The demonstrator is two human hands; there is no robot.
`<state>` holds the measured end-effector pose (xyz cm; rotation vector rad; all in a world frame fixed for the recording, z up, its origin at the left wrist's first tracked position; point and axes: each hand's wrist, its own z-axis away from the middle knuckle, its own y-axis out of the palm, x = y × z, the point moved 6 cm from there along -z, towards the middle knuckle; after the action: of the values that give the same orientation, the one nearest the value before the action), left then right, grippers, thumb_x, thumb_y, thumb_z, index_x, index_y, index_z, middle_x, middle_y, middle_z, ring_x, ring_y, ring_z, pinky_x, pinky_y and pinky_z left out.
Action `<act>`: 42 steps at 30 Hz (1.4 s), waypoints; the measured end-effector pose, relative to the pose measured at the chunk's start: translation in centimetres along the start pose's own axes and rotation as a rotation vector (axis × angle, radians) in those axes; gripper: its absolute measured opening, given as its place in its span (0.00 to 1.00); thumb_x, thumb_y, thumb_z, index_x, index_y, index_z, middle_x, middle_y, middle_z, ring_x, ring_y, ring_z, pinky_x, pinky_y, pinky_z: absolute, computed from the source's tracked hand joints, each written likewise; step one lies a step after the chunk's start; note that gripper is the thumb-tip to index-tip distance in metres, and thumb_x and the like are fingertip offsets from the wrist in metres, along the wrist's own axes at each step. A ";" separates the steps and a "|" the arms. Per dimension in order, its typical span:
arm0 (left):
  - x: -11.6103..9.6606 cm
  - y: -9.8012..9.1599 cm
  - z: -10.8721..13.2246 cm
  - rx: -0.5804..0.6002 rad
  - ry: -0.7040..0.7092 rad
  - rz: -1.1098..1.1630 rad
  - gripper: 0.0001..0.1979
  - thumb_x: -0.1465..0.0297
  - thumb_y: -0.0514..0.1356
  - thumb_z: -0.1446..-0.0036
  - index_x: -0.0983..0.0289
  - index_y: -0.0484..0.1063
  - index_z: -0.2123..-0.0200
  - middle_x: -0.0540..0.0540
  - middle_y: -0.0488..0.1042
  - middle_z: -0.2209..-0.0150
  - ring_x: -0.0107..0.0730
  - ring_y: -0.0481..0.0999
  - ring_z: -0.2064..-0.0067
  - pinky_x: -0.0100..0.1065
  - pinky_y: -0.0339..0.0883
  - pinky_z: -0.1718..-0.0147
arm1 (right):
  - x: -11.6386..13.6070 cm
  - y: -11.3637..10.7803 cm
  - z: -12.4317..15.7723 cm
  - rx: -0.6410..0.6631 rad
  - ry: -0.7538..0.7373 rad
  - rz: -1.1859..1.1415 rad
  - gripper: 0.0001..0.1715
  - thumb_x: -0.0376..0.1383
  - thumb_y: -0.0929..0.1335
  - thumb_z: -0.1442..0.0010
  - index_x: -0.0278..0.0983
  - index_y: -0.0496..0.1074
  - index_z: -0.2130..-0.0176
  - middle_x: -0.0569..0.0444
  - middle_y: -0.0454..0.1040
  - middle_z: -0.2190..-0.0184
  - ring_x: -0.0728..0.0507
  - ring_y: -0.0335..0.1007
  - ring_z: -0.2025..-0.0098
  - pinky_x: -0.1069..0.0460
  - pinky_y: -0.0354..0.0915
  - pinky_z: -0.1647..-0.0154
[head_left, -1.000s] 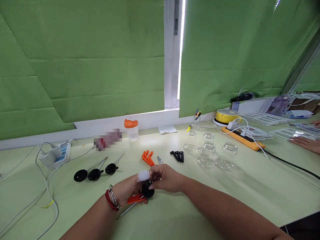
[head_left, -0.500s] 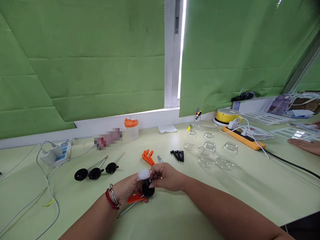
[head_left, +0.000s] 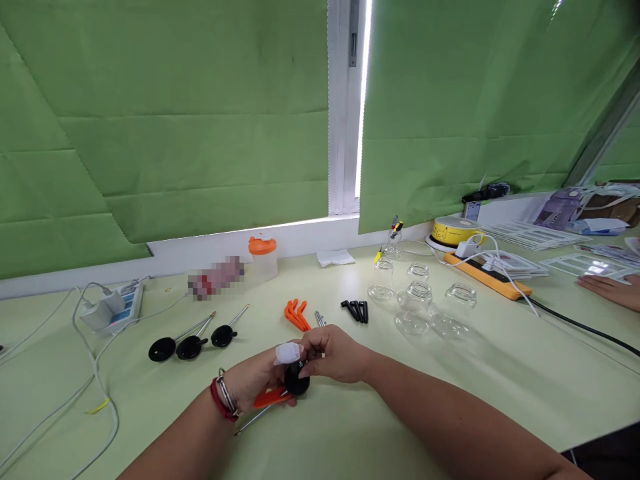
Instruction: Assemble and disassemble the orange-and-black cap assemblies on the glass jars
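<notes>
My left hand (head_left: 257, 381) holds a black round lid (head_left: 299, 385) low in the middle of the view. White wrapping (head_left: 288, 353) covers one of its digits. An orange lever (head_left: 271, 398) sits by the lid in the same hand, and a thin metal rod (head_left: 253, 422) sticks out below toward the left. With thumb and fingers closed, my right hand (head_left: 335, 353) pinches at the lid's upper edge; the exact part between its fingertips is hidden. Just beyond lie several orange levers (head_left: 297, 315), small metal pieces (head_left: 320, 318) and black levers (head_left: 355, 311).
Black lids with rods (head_left: 190, 346) lie at left beside white cables (head_left: 95, 360). Clear glass jars (head_left: 414, 307) stand right of centre. An orange-lidded cup (head_left: 263, 257) is at the back. An orange power strip (head_left: 487, 275) and another person's hand (head_left: 611, 288) are at right.
Both hands stay almost in place on the black lid. The wrapped digit has shifted very slightly, and the other person's hand at right has moved a little.
</notes>
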<state>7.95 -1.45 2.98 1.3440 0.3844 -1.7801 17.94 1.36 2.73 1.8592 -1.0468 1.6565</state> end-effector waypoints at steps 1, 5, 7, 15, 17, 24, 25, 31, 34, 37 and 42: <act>0.0 0.0 0.0 0.002 -0.001 0.003 0.18 0.56 0.59 0.54 0.62 0.67 0.64 0.52 0.66 0.71 0.32 0.65 0.69 0.37 0.63 0.68 | 0.0 0.0 0.0 0.000 0.005 0.010 0.15 0.40 0.74 0.58 0.34 0.70 0.72 0.58 0.67 0.74 0.52 0.59 0.73 0.54 0.61 0.71; 0.3 -0.2 -0.1 -0.017 -0.025 -0.001 0.19 0.56 0.59 0.55 0.63 0.68 0.63 0.52 0.66 0.70 0.33 0.65 0.68 0.37 0.63 0.68 | 0.4 -0.1 0.1 0.007 -0.005 0.015 0.15 0.39 0.74 0.58 0.34 0.71 0.71 0.58 0.67 0.75 0.53 0.58 0.74 0.54 0.61 0.71; 0.4 -0.3 -0.1 -0.028 -0.035 -0.010 0.20 0.55 0.59 0.55 0.63 0.68 0.64 0.52 0.66 0.70 0.34 0.65 0.67 0.37 0.63 0.68 | 0.6 0.0 0.1 0.018 -0.017 -0.013 0.14 0.39 0.74 0.57 0.34 0.71 0.71 0.58 0.68 0.74 0.52 0.61 0.73 0.53 0.62 0.68; 0.2 -0.1 0.0 -0.013 -0.012 -0.053 0.19 0.55 0.58 0.53 0.64 0.67 0.65 0.53 0.67 0.70 0.33 0.66 0.67 0.37 0.64 0.67 | 0.2 0.1 0.1 0.067 -0.003 -0.150 0.14 0.38 0.74 0.56 0.34 0.73 0.68 0.55 0.72 0.69 0.48 0.67 0.66 0.48 0.64 0.60; 0.1 0.1 0.1 -0.017 -0.009 -0.064 0.19 0.54 0.58 0.53 0.64 0.67 0.66 0.53 0.67 0.70 0.33 0.66 0.67 0.37 0.64 0.67 | 0.1 0.0 0.0 0.070 0.003 -0.159 0.15 0.38 0.74 0.56 0.33 0.73 0.68 0.54 0.72 0.68 0.47 0.68 0.64 0.47 0.64 0.58; 0.0 0.1 0.2 -0.029 -0.002 -0.063 0.20 0.53 0.59 0.55 0.63 0.65 0.65 0.53 0.67 0.68 0.33 0.66 0.67 0.35 0.63 0.69 | -0.1 -0.1 0.1 0.062 0.040 -0.158 0.14 0.38 0.74 0.56 0.33 0.73 0.69 0.54 0.73 0.67 0.46 0.68 0.62 0.46 0.63 0.56; 0.0 0.1 0.2 -0.017 0.004 -0.063 0.20 0.53 0.59 0.54 0.63 0.65 0.65 0.53 0.67 0.68 0.33 0.66 0.67 0.35 0.63 0.69 | -0.2 -0.1 0.1 0.064 0.047 -0.165 0.14 0.38 0.74 0.57 0.33 0.73 0.69 0.54 0.73 0.67 0.47 0.68 0.63 0.47 0.64 0.56; -0.1 0.2 0.0 0.015 0.011 -0.080 0.19 0.54 0.58 0.53 0.63 0.64 0.65 0.52 0.66 0.69 0.32 0.66 0.67 0.35 0.64 0.69 | -0.3 -0.2 0.1 0.062 0.038 -0.158 0.12 0.35 0.73 0.56 0.32 0.73 0.69 0.54 0.72 0.69 0.48 0.67 0.66 0.49 0.64 0.60; -0.1 0.1 0.1 0.007 0.008 -0.090 0.20 0.54 0.58 0.54 0.62 0.64 0.64 0.52 0.66 0.68 0.33 0.66 0.66 0.36 0.64 0.68 | -0.2 -0.3 0.1 0.060 0.004 -0.139 0.10 0.34 0.73 0.54 0.33 0.74 0.69 0.54 0.72 0.68 0.48 0.67 0.64 0.49 0.64 0.59; 0.1 0.0 0.1 -0.006 0.012 -0.111 0.19 0.54 0.58 0.53 0.62 0.64 0.64 0.53 0.66 0.68 0.33 0.66 0.65 0.36 0.64 0.67 | -0.1 -0.3 0.1 0.070 -0.029 -0.126 0.08 0.33 0.72 0.53 0.34 0.74 0.68 0.55 0.72 0.67 0.47 0.67 0.62 0.48 0.63 0.56; 0.2 0.0 0.1 -0.005 0.022 -0.102 0.18 0.53 0.56 0.51 0.62 0.64 0.65 0.52 0.66 0.69 0.31 0.66 0.67 0.36 0.64 0.68 | -0.1 -0.2 0.1 0.077 -0.033 -0.120 0.08 0.34 0.71 0.52 0.35 0.74 0.67 0.54 0.72 0.66 0.47 0.68 0.61 0.48 0.63 0.55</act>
<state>7.83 -1.59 2.83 1.3626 0.4760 -1.8478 18.20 1.45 2.62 1.9637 -0.8779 1.6229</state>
